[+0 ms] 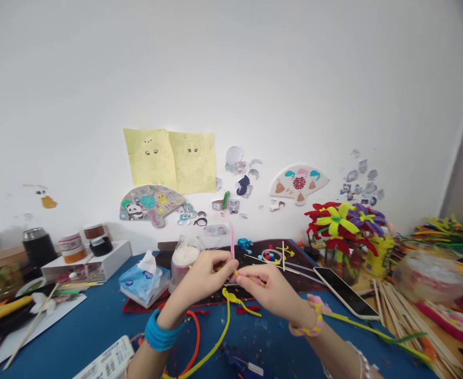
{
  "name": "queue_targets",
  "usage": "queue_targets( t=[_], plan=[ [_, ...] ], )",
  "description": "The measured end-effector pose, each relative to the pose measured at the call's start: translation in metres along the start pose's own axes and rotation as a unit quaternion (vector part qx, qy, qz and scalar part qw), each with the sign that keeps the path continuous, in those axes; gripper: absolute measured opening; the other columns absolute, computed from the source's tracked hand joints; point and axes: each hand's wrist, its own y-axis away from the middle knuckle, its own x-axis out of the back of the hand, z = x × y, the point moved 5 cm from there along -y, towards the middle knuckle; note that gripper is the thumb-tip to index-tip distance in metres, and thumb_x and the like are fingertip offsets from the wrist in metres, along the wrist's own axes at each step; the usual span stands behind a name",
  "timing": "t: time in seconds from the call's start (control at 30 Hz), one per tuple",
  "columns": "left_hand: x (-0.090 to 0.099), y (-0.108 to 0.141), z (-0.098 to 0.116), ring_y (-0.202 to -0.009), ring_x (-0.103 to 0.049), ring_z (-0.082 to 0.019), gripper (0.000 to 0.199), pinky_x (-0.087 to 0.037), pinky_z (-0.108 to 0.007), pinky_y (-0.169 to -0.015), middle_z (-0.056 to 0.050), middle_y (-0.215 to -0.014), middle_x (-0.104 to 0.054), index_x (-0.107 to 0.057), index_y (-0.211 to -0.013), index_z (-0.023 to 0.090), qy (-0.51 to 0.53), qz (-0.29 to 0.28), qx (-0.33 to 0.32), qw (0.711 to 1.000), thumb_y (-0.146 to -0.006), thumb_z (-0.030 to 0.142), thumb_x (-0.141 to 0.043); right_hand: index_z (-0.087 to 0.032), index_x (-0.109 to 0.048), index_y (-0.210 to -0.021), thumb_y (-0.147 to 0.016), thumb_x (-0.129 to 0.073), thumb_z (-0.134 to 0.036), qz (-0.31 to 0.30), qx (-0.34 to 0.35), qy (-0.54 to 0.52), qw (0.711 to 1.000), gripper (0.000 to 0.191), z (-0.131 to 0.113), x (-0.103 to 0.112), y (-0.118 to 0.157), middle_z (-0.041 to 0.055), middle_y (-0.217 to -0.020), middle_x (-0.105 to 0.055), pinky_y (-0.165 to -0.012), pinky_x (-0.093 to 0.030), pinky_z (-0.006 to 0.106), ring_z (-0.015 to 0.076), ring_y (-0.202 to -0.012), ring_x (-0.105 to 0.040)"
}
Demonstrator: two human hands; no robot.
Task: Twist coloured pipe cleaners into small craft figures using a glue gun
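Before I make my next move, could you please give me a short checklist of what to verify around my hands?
1. Left hand pinching the base of the pink strand: ok.
2. Right hand closed on the yellow-and-pink piece: ok.
3. Hanging yellow strand apart from the orange strand: not ok, they meet near the bottom edge.
4. Phone apart from both hands: ok.
5. Join between the hands secure: cannot tell, fingers cover it.

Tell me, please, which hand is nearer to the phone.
Right. The right hand is left of the phone, apart from it; the left hand is farther left.
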Motion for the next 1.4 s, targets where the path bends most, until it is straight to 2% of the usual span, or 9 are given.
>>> queue_targets(
  t=[0.1, 0.27, 0.47, 0.67, 0.83, 0.93, 1.13, 1.27, 1.4],
  plan=[
    [0.0, 0.007, -0.01, -0.043, -0.036, -0.008, 0.03, -0.024, -0.021, -0.041, 0.004, -0.046, -0.044, -0.048, -0.052, 0.015, 0.03, -0.07, 0.114, 0.99, -0.079, 0.026, -0.043, -0.015, -0.061, -0.064, -0.092, -0.04, -0.028, 0.015, 0.087, 0.124, 0.988, 0.037, -0.007, -0.012, 0.005, -0.0033, -0.05, -0.037, -0.05, -0.021, 0.024, 0.0079, -0.049, -0.026],
    [0.0, 0.018, -0.021, -0.039, -0.033, -0.008, 0.024, -0.023, -0.021, -0.038, 0.004, -0.043, -0.041, -0.046, -0.047, 0.016, 0.033, -0.157, 0.165, 0.973, -0.07, 0.023, -0.044, -0.015, -0.063, -0.072, -0.087, -0.04, -0.015, 0.059, 0.273, 0.348, 0.895, 0.028, -0.017, -0.031, 0.015, 0.0004, -0.049, -0.046, -0.051, -0.018, 0.029, 0.0105, -0.047, -0.032],
    [0.015, 0.008, -0.024, -0.046, -0.029, -0.008, 0.028, -0.018, -0.024, -0.044, 0.005, -0.045, -0.028, -0.035, -0.049, 0.017, -0.069, 0.01, 0.113, 0.991, -0.075, 0.023, -0.044, -0.019, -0.056, -0.104, -0.091, -0.042, -0.035, -0.013, 0.037, 0.101, 0.994, 0.024, 0.004, -0.011, 0.0, -0.0028, -0.063, -0.048, -0.055, -0.03, 0.022, 0.0094, -0.055, -0.04],
    [0.03, 0.011, 0.006, -0.053, -0.036, -0.009, 0.03, -0.025, -0.023, -0.052, 0.005, -0.055, -0.038, -0.039, -0.059, 0.016, -0.092, 0.14, -0.021, 0.986, -0.087, 0.028, -0.042, -0.018, -0.049, -0.099, -0.092, -0.041, -0.041, 0.006, -0.043, -0.141, 0.989, 0.025, 0.014, 0.02, -0.004, -0.006, -0.061, -0.035, -0.051, -0.028, 0.02, 0.008, -0.055, -0.033],
    [0.026, 0.018, 0.018, -0.053, -0.036, -0.009, 0.034, -0.026, -0.023, -0.05, 0.004, -0.055, -0.04, -0.046, -0.06, 0.016, 0.025, 0.062, -0.043, 0.997, -0.089, 0.033, -0.042, -0.02, -0.06, -0.094, -0.089, -0.05, -0.032, 0.095, 0.053, 0.047, 0.993, 0.015, 0.004, 0.036, 0.003, -0.0007, -0.072, -0.056, -0.062, -0.037, 0.022, 0.0106, -0.065, -0.049],
    [0.017, 0.018, 0.021, -0.054, -0.038, -0.01, 0.035, -0.027, -0.022, -0.05, 0.002, -0.058, -0.045, -0.049, -0.061, 0.016, 0.085, 0.012, -0.05, 0.995, -0.09, 0.036, -0.042, -0.021, -0.06, -0.086, -0.082, -0.061, -0.028, 0.197, 0.08, -0.009, 0.977, 0.008, 0.003, 0.044, 0.008, 0.0, -0.079, -0.058, -0.067, -0.042, 0.021, 0.0105, -0.072, -0.054],
    [0.011, 0.01, 0.016, -0.053, -0.039, -0.009, 0.031, -0.028, -0.022, -0.053, 0.003, -0.057, -0.043, -0.048, -0.063, 0.016, -0.038, 0.165, -0.083, 0.982, -0.09, 0.03, -0.045, -0.026, -0.054, -0.1, -0.07, -0.073, -0.02, 0.275, -0.004, -0.405, 0.872, 0.036, 0.023, 0.047, 0.003, -0.004, -0.09, -0.055, -0.076, -0.048, 0.017, 0.0059, -0.077, -0.057],
    [0.002, 0.006, 0.01, -0.05, -0.036, -0.009, 0.031, -0.027, -0.023, -0.051, 0.005, -0.056, -0.037, -0.04, -0.062, 0.017, -0.088, 0.19, -0.085, 0.974, -0.092, 0.026, -0.04, -0.022, -0.054, -0.11, -0.073, -0.07, -0.017, 0.208, -0.061, -0.571, 0.792, 0.041, 0.032, 0.03, -0.006, 0.0009, -0.098, -0.061, -0.088, -0.049, 0.023, 0.0072, -0.082, -0.06],
    [-0.003, 0.006, 0.01, -0.052, -0.043, -0.01, 0.024, -0.032, -0.023, -0.052, 0.003, -0.059, -0.045, -0.045, -0.069, 0.018, -0.156, 0.239, -0.108, 0.952, -0.092, 0.022, -0.041, -0.013, -0.059, -0.107, -0.079, -0.064, -0.017, 0.164, -0.108, -0.623, 0.757, 0.028, 0.038, 0.013, -0.01, 0.0072, -0.102, -0.065, -0.093, -0.049, 0.027, 0.0102, -0.087, -0.063]
  ],
)
